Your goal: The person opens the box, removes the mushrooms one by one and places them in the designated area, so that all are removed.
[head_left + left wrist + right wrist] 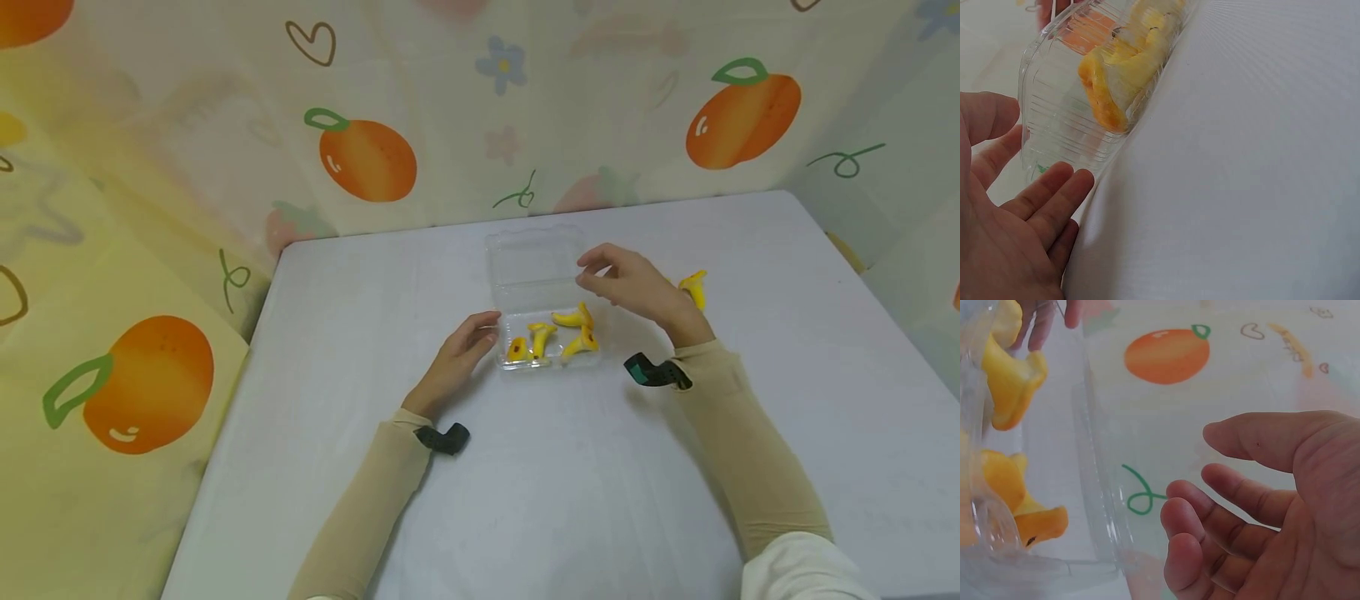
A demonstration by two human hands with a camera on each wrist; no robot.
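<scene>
A clear plastic clamshell box (512,367) rests on the table, its lid (528,262) folded back away from me. Several yellow, trumpet-shaped mushrooms (542,337) lie inside the base. At the box's left end is my left hand (456,354), with loosely bent fingers; in the left wrist view its fingertips are right at the clear wall (1054,119). My right hand (637,287) hovers by the right edge of the lid. Its fingers curve loosely and hold nothing, and in the right wrist view the mushrooms (1010,381) appear beside it through clear plastic.
Another yellow mushroom (694,289) lies on the table just beyond my right wrist, partly hidden by it. The white-covered table (360,292) meets a patterned cloth backdrop (450,108) at its far edge. More printed cloth hangs at the left.
</scene>
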